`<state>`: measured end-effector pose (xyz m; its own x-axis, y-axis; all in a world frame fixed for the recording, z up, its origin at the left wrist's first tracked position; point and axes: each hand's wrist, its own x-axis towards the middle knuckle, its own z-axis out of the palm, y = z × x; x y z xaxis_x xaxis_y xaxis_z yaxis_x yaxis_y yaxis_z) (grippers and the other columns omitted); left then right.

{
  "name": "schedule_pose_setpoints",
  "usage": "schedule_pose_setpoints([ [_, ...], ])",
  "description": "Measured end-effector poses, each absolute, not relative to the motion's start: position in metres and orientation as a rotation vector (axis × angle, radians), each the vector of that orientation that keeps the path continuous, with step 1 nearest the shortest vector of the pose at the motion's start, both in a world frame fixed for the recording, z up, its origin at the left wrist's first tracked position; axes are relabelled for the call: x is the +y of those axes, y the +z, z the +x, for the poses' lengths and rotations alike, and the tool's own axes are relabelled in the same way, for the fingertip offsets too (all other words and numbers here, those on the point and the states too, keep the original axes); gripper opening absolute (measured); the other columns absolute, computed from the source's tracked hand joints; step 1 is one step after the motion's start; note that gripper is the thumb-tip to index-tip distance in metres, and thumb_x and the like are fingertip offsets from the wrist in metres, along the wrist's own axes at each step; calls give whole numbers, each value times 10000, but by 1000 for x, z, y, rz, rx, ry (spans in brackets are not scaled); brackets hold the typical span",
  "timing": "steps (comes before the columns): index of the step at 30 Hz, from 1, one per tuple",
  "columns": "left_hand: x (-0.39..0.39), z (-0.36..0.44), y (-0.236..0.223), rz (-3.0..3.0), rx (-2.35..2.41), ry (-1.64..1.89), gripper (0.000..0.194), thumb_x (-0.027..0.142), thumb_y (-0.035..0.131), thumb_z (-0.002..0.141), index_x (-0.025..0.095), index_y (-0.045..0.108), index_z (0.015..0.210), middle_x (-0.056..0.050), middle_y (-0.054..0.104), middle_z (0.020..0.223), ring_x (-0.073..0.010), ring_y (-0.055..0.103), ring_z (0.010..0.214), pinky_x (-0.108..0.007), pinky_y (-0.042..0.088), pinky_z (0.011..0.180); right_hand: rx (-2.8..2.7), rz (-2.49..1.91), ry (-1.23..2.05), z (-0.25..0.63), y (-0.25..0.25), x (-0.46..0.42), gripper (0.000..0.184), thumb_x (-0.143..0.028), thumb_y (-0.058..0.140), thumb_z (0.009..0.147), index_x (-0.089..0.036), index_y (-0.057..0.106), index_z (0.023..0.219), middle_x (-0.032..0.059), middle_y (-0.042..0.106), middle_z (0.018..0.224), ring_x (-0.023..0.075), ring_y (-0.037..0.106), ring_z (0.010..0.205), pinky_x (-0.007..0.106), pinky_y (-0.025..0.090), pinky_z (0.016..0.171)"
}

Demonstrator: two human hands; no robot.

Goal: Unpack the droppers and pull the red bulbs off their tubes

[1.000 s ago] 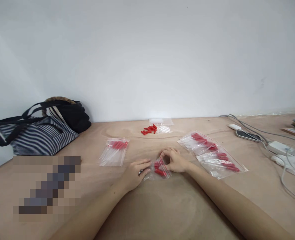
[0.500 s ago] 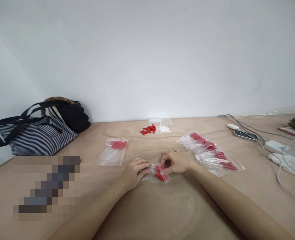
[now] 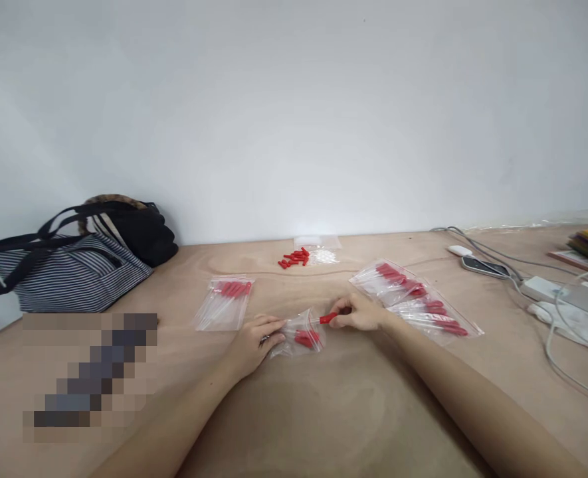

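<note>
Mid-frame, the left hand, thumb and fingers nearly together, holds a clear bag; the right hand pinches a red-capped stick lying partly outside its mouth, others within. This bag looks unfinished. Filled bags lie centre left and centre right on the bench; red caps, upper centre, remain loose

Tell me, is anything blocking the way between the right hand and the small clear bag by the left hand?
Nothing visible blocks it. Only the red-ended stick pinched by the right hand spans that gap, its clear part reaching the clear bag at the left hand. Whether it runs inside, I cannot tell.
</note>
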<state>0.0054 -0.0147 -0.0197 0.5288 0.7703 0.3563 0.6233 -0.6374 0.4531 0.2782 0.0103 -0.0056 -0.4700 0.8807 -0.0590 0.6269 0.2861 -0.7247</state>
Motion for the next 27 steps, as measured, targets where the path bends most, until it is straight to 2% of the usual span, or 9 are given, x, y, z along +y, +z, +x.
schedule_pose_setpoints([
  [5,-14,2,-19,2506,1214,772,214,261,528,814,224,659,979,-28,666,968,-173,596,894,-292,472,803,-2160,-1301,1045,294,-13,21,221,-361,589,688,-166,683,732,-7,616,635,101,483,558,215,352,525],
  [9,-14,2,-21,2502,1237,761,215,259,533,809,209,661,975,-37,665,970,-175,599,895,-295,474,805,-2270,-1220,879,285,-11,15,380,-468,655,623,-185,659,877,12,628,801,120,514,660,223,378,583],
  [11,-14,3,-21,2503,1235,762,215,260,532,809,212,661,974,-36,666,971,-172,599,894,-293,473,807,-2334,-1187,834,278,-9,10,446,-458,704,564,-185,638,910,13,621,835,131,525,709,225,391,615],
  [17,-13,1,-20,2521,1209,762,215,260,532,807,221,661,976,-31,670,964,-167,599,886,-290,475,803,-2475,-1224,735,277,-3,10,159,-211,592,646,-176,641,793,-11,607,736,106,509,632,206,368,570],
  [21,-11,-3,-21,2540,1196,770,219,266,530,810,221,661,979,-33,670,965,-171,599,894,-296,477,810,-2674,-1244,429,289,8,18,204,-101,542,625,-181,659,773,14,620,779,133,522,705,227,357,634],
  [24,-10,-4,-22,2548,1192,769,221,275,531,811,220,661,981,-36,670,967,-174,601,895,-297,478,811,-2752,-1302,17,295,13,27,196,-107,529,690,-201,679,773,58,615,850,178,511,821,276,333,709],
  [27,-10,-5,-21,2550,1189,753,226,281,518,821,224,656,991,-34,668,982,-170,601,905,-294,475,816,-2769,-1325,-284,295,11,40,219,-104,487,766,-194,686,743,87,593,904,186,494,844,297,323,718],
])
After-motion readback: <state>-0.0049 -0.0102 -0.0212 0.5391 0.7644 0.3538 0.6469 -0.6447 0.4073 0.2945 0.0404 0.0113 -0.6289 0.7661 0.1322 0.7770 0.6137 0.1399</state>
